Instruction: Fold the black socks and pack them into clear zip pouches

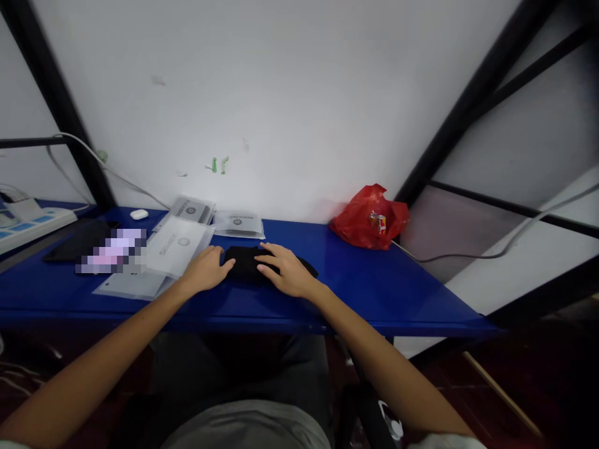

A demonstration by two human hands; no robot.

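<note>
A folded black cloth item (243, 263) lies on the blue tabletop (365, 287) in front of me. My right hand (291, 271) rests on its right part, palm down with the fingers spread. At its left end is my left hand (204, 269), thumb apart from the fingers and reaching the cloth's edge. Left of that hand, frosted plastic pouches with printed lettering (175, 246) overlap one another. Farther back lies another printed pouch (239, 224), with something dark inside. The exact kind of the black cloth item cannot be made out.
A red plastic bag (369, 218) sits at the back right, beside a grey cable (468, 256). On the left are a phone with a blurred screen (112, 251), a dark flat device (70, 240), a small white case (139, 214) and a power strip (42, 224).
</note>
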